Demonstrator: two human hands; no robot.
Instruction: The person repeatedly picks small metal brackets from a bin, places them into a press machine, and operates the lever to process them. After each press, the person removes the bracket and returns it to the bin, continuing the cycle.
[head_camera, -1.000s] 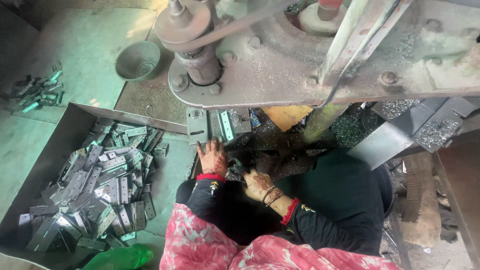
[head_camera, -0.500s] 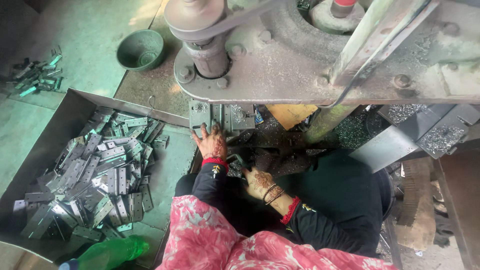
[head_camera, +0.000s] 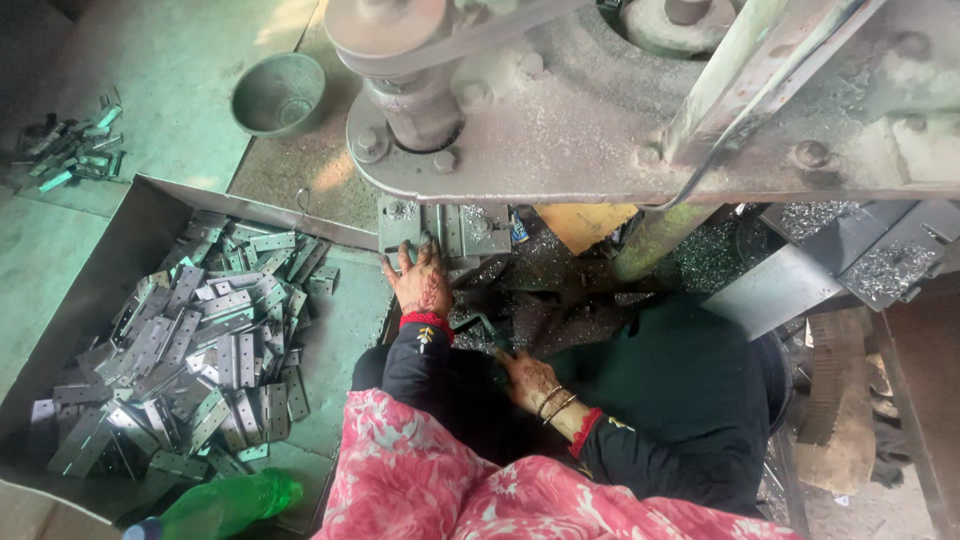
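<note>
Fingers of the left hand are spreading flat on metal plates under the press machine. Right hand is resting nearby; grip unclear.

Around me the concrete floor is grey-green and dusty, with a patch of daylight falling near its top edge. A heavy grey press machine looms over my lap, metal shavings scattered beneath it. A small round bowl sits on the floor beside the machine's base.
</note>
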